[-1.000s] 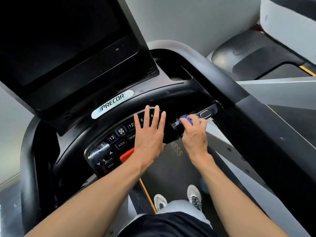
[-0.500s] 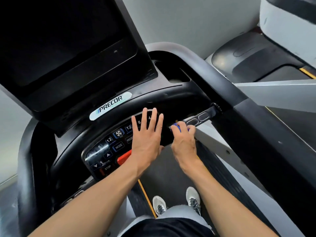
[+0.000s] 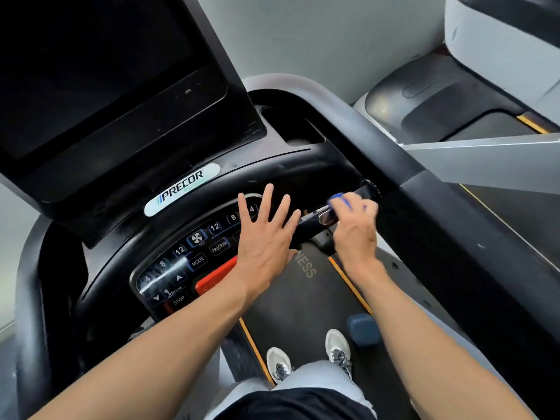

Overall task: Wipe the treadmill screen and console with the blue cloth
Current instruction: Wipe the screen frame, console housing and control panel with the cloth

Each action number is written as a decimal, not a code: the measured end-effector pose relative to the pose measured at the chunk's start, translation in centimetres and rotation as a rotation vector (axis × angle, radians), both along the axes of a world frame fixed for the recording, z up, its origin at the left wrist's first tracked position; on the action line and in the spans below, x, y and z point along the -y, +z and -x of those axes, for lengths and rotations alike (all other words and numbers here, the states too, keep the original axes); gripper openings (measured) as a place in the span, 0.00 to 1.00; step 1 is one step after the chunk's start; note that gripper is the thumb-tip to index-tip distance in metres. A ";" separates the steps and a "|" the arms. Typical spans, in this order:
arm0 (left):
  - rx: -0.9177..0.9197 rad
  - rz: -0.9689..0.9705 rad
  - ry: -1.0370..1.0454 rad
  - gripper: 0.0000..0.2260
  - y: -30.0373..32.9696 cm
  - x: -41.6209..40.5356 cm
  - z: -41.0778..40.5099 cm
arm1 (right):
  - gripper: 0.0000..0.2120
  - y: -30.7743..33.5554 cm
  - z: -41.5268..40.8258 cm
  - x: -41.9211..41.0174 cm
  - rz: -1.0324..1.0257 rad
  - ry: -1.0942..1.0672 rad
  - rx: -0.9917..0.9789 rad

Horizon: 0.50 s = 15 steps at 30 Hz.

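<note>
Right hand (image 3: 354,230) slid cloth (image 3: 341,199) rightward along handlebar (image 3: 327,216), gripping it, left hand (image 3: 263,237) splayed flat on console (image 3: 194,253)

Blue cloth (image 3: 339,199) mostly hidden under right hand (image 3: 354,228), which is motion-blurred. Keypad (image 3: 194,253) partly covered by left hand (image 3: 263,237). Screen (image 3: 91,71) cut off at top and left edges.

Screen (image 3: 100,74) far left, tilted over the console (image 3: 188,259), which sits nearer, below it. Left hand (image 3: 263,241) flat on the console's right end. Handlebar (image 3: 324,218) runs right from the console; right hand (image 3: 354,228) on it, just right of the left hand, cloth (image 3: 341,200) under its fingers at the far side. Belt (image 3: 306,298) near, below both hands, shoes (image 3: 338,345) on it. Second treadmill (image 3: 454,98) far right.
</note>
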<state>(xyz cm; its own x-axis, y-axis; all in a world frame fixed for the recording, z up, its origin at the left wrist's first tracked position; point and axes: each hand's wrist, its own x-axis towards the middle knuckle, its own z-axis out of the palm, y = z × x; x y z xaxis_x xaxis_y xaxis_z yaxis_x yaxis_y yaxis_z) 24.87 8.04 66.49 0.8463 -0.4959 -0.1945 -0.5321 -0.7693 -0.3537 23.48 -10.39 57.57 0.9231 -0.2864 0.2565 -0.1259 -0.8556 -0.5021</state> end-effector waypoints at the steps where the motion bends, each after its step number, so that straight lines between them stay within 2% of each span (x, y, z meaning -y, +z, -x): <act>1: -0.026 -0.001 0.002 0.36 -0.2 0.2 -0.2 | 0.17 0.1 -0.5 0.9 -0.085 -0.128 -0.031; 3: -0.079 0.005 0.026 0.34 -0.7 0.6 -0.4 | 0.17 0.7 -0.5 0.0 -0.137 -0.209 -0.042; 5: -0.114 -0.005 0.045 0.32 -1.0 0.9 -0.4 | 0.16 0.4 1.0 -2.7 -0.017 -0.042 -0.020; 7: -0.125 -0.015 0.057 0.32 -1.1 1.1 -0.4 | 0.18 -0.1 2.5 -4.0 0.066 0.139 0.029; 9: -0.126 -0.023 0.057 0.32 -1.2 1.1 -0.4 | 0.18 -0.2 2.0 -2.3 0.128 0.204 0.103; 11: -0.136 -0.038 0.056 0.33 -1.1 1.1 -0.4 | 0.16 -0.3 0.7 0.6 0.122 0.116 0.072; 14: -0.148 -0.049 0.059 0.37 -0.9 1.5 -0.3 | 0.20 0.1 -1.3 2.8 -0.080 -0.182 -0.108; 15: -0.149 -0.052 0.054 0.38 -0.9 1.6 -0.2 | 0.21 0.6 -1.3 2.0 -0.089 -0.209 -0.146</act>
<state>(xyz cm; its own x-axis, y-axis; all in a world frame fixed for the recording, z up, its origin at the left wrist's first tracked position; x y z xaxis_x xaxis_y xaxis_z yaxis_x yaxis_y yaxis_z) 25.09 6.45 65.60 0.8316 -0.4362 -0.3438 -0.5396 -0.7812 -0.3139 24.82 -12.42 58.14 0.8669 -0.4901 0.0905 -0.3717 -0.7567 -0.5377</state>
